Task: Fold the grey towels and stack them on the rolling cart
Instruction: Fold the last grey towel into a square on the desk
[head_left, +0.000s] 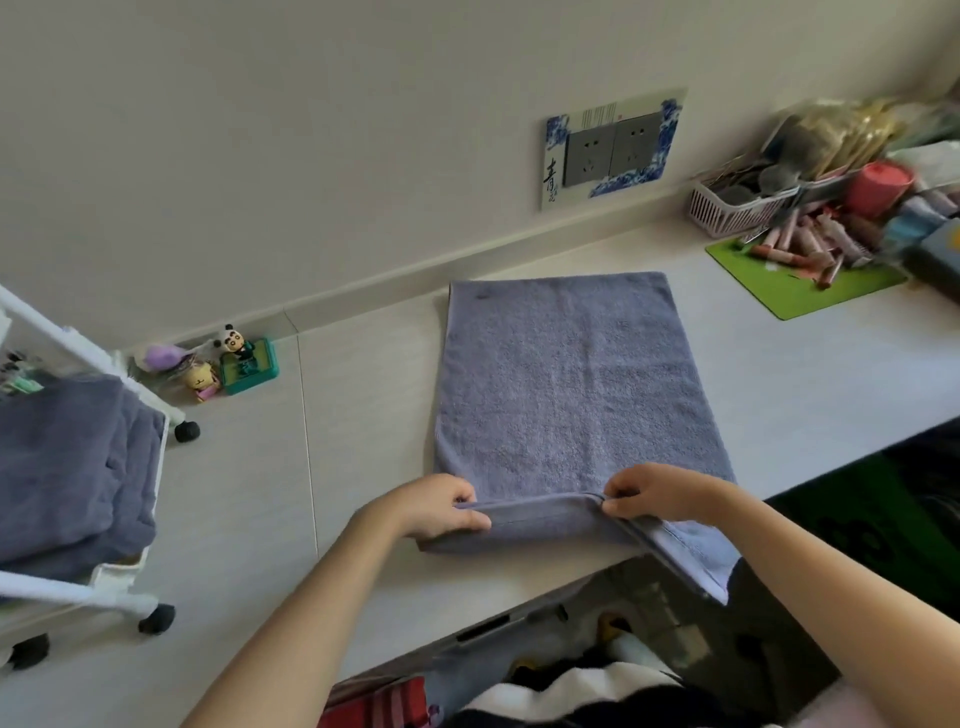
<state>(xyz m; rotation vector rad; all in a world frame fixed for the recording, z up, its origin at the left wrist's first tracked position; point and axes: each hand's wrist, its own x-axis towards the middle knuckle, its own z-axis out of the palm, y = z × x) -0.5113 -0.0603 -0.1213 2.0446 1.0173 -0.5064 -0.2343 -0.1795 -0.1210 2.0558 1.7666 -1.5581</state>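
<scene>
A grey towel (571, 395) lies spread on the white tabletop (363, 467) in the middle of the frame, its near right corner hanging over the tabletop's front edge. The left hand (441, 506) and the right hand (649, 493) each pinch the raised fold along the towel's near edge, fingers curled over the cloth and thumbs beneath it. At the left edge of the frame stands the rolling cart (140, 431), cut off by the border, with folded grey towels (72, 467) lying on it; how many there are is hard to tell. On the wall in the upper middle, a double socket (613, 148) sits in a blue-and-white patterned frame with a large dark Chinese character at its lower left; the smaller writing is too blurred to read. In the upper right corner, a pink basket (727, 208) and a heap of cosmetics tubes (810, 244) on a green mat (789, 301) are blurred. Small toy figures (228, 364) stand by the wall at left.
</scene>
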